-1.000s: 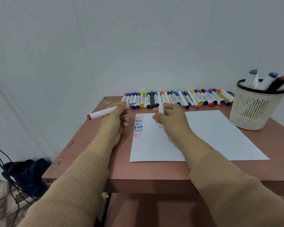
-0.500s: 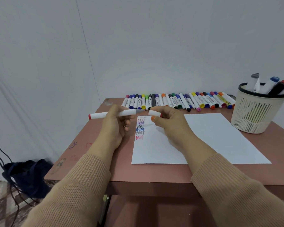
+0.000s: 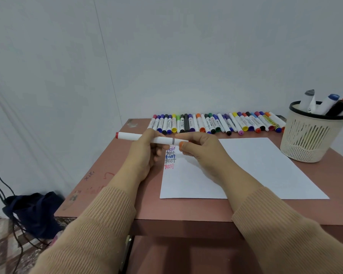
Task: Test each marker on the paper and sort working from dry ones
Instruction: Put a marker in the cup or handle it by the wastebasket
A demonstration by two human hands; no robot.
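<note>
A white marker [image 3: 131, 137] with a red end lies level above the paper's top left corner. My left hand [image 3: 143, 155] grips its barrel. My right hand [image 3: 202, 153] pinches the cap at the marker's right end, where the cap meets the barrel at a grey ring. The white paper [image 3: 255, 167] lies on the table and carries a column of "test" words in several colours [image 3: 170, 157] at its top left. A row of several capped markers [image 3: 216, 123] lies along the table's back edge.
A cream basket [image 3: 309, 139] with several fat markers standing in it sits at the back right, beside the paper. The reddish-brown table [image 3: 111, 175] ends close to the wall. A dark bag [image 3: 32, 210] and cables lie on the floor at left.
My right hand brought the separate cap left to the marker's tip, and the cap and barrel now meet. Both hands rose a little above the paper.
</note>
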